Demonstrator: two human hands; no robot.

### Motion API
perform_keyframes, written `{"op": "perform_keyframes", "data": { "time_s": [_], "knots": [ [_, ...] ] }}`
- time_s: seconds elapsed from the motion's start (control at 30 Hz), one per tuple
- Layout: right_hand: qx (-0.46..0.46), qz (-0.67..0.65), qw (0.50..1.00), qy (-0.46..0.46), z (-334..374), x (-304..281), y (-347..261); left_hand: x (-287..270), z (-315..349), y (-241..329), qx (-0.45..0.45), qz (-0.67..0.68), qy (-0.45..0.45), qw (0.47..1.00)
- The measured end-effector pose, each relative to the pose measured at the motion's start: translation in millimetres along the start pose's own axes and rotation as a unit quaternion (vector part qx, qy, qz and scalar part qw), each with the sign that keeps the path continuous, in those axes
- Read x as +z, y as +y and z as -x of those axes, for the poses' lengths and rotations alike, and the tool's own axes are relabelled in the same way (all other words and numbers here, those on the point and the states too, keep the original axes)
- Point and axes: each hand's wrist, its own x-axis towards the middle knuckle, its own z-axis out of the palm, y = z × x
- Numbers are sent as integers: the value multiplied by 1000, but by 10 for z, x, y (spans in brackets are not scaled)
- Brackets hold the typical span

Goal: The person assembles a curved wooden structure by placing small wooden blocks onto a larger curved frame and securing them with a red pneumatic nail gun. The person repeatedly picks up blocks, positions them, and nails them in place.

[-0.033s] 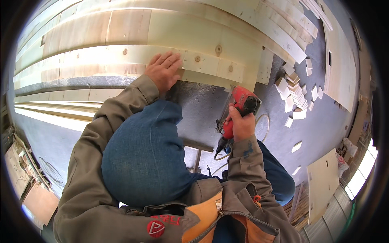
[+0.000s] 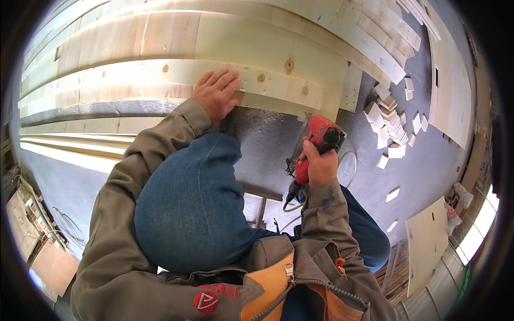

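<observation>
My left hand (image 2: 217, 96) lies on a pale, knotty wooden strip (image 2: 176, 69), its fingers stretched out flat toward the far side. That strip rests on a wider light wood panel (image 2: 241, 40). In my right hand (image 2: 321, 165) is a red nail gun (image 2: 323, 131), its handle wrapped by my fingers. The gun's front end sits just short of the panel's near edge; whether it touches the wood cannot be made out. From the base of its handle a thin air hose (image 2: 292, 206) leads off and loops beside my right wrist.
Small wood offcuts (image 2: 393, 128) are scattered on the grey floor (image 2: 369, 182) to the right. Long boards (image 2: 75, 125) lie at the left. Another wood sheet (image 2: 425, 241) leans at the lower right. My bent knee (image 2: 184, 203) is close below my left arm.
</observation>
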Motion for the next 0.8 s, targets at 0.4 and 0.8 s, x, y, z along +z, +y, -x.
{"op": "perform_keyframes", "data": {
  "time_s": [0.4,0.8],
  "knots": [
    [7,-23,1000,1,-84,-78,115,-201,-447,-114,-26,-4,-77,997],
    [5,-34,999,18,-49,-141,2,-88,-379,6,-34,7,-33,999]
  ]
}}
